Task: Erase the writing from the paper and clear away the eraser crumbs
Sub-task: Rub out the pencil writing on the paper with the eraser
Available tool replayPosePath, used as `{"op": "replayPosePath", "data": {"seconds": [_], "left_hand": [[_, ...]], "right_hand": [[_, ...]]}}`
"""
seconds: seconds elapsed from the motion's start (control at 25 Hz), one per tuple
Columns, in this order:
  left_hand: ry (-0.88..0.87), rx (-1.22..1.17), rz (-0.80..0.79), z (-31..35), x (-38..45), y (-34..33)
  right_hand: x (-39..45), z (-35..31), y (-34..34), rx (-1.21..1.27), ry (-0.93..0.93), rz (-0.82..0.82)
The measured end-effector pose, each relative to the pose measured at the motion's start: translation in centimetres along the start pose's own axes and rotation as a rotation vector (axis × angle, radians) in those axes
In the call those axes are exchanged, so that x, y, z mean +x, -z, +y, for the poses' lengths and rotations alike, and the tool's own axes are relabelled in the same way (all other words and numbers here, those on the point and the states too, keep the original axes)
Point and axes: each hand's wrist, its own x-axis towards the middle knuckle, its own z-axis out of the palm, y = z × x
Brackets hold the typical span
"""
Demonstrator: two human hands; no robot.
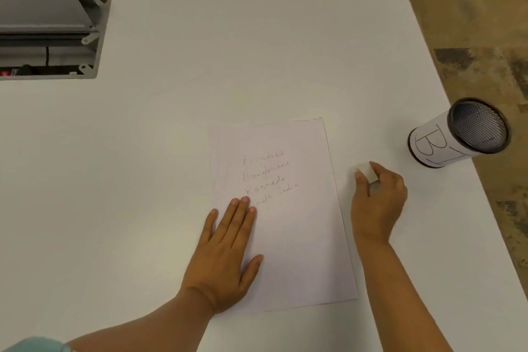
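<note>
1. Paper (288,217) lies flat on the white table (171,151), portrait way; taken as the landmark. One thin sheet by the look: light, limp, likely to slide or crease under rubbing unless pinned.
2. Left hand (225,248) lies spread and flat, palm down over the paper's left edge, fingertips touching the bottom line of writing. A good hold-down: press close beside the spot being rubbed.
3. Right hand (377,200) rests on the table just right of the paper, fingers pinched round a small white eraser (367,171), one end poking out. Eraser looks like a soft block; grip the sides, rub with the free end.
4. Writing (268,174), four faint pencil lines in the paper's upper half: first unclear, maybe "Ecoworld"; second illegible; then "Kannada"; then "outh India", first letter hidden under the fingers. Nothing erased, no crumbs visible.
5. Cup (457,134), mesh inside, right of the paper and beyond the eraser, near the table edge; wrap lettered "BI", the rest hidden.
</note>
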Motion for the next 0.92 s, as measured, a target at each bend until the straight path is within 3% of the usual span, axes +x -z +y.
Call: {"op": "replayPosePath", "data": {"seconds": [0.08, 0.2, 0.32, 0.64, 0.76, 0.92], "left_hand": [[-0.003, 0.002, -0.005, 0.0, 0.0, 0.1], [-0.004, 0.002, -0.011, 0.1, 0.0, 0.3], [0.017, 0.001, -0.004, 0.2, 0.2, 0.3], [0.026, -0.013, -0.025, 0.3, 0.2, 0.3], [0.029, -0.029, -0.022, -0.2, 0.3, 0.8], [0.164, -0.019, 0.023, -3.8, 2.6, 2.2]], "right_hand": [[-1.6, -2.4, -1.2, 0.145, 0.049, 0.007], [-5.2, -6.1, -3.9, 0.291, 0.186, -0.204], [-6.7, -6.5, -5.9, 0.329, 0.158, -0.333], [-6.5, -5.6, -6.7, 0.453, 0.070, -0.177], [-6.7, -5.8, -6.6, 0.405, 0.075, -0.210], [-6.7, -6.0, -6.5, 0.379, 0.071, -0.248]]}}
